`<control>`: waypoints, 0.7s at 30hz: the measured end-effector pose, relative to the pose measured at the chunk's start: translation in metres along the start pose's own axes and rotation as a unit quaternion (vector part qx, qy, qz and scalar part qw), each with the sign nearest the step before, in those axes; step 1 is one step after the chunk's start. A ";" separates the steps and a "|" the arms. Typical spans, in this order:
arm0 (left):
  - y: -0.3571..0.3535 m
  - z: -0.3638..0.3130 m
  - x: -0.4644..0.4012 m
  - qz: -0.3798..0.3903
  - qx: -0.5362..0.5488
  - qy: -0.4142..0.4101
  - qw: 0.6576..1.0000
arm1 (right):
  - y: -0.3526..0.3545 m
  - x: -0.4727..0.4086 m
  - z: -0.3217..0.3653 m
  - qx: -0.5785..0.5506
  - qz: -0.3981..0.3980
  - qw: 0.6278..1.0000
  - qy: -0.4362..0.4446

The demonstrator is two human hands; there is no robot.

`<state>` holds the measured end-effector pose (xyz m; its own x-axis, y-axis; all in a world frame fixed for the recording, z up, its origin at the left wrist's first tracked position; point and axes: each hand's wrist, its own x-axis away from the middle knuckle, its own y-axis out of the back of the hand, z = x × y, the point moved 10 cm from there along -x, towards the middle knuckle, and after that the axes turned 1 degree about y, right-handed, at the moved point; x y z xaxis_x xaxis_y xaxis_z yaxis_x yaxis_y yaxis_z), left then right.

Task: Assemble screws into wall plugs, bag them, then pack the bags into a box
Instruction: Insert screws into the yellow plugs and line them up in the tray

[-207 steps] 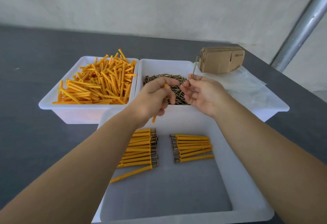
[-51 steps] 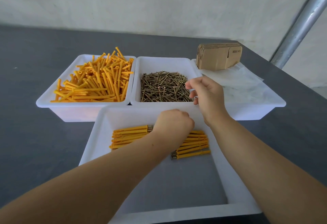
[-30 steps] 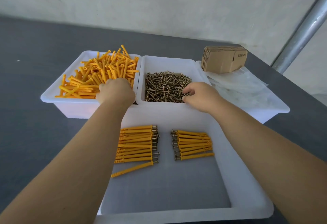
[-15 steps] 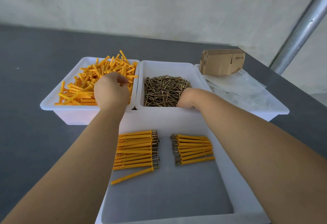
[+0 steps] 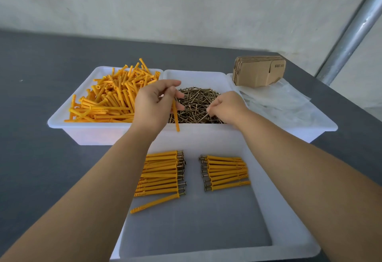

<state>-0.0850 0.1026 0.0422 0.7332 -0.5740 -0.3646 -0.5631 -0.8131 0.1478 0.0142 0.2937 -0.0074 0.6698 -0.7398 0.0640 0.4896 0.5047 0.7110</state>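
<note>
My left hand (image 5: 154,106) pinches one orange wall plug (image 5: 176,117), which hangs nearly upright over the near edge of the screw tray (image 5: 196,75). My right hand (image 5: 226,107) pinches a screw (image 5: 203,117) at the right side of the pile of brass screws (image 5: 195,100). A white tray at the back left holds a heap of loose orange plugs (image 5: 111,96). In the near tray (image 5: 289,230) lie two rows of plugs with screws in them, one left (image 5: 161,172) and one right (image 5: 226,172).
A stack of flat cardboard boxes (image 5: 258,71) stands at the back right on a tray with clear plastic bags (image 5: 275,100). A metal pole (image 5: 351,30) rises at the far right. The dark table's right edge runs beside the trays.
My left hand has come out of the plug tray with one plug and moved right over the screw tray's edge. My right hand has lifted a screw out of the pile.
</note>
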 end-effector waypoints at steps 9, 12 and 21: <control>-0.059 0.013 0.024 0.196 0.006 0.098 0.976 | 0.001 0.039 -0.009 -0.451 0.077 0.888 -0.049; -0.059 0.016 0.023 0.182 0.001 0.102 0.978 | -0.002 0.052 0.010 -0.275 0.105 0.954 0.052; -0.077 0.020 0.035 0.268 0.054 0.146 0.951 | 0.035 0.058 0.011 -0.344 -0.046 0.928 0.138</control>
<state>-0.0243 0.1472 -0.0004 0.3949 -0.9187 0.0089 -0.9101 -0.3899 0.1400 0.0642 0.2639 0.0286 0.6779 -0.7001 -0.2241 0.7291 0.6793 0.0833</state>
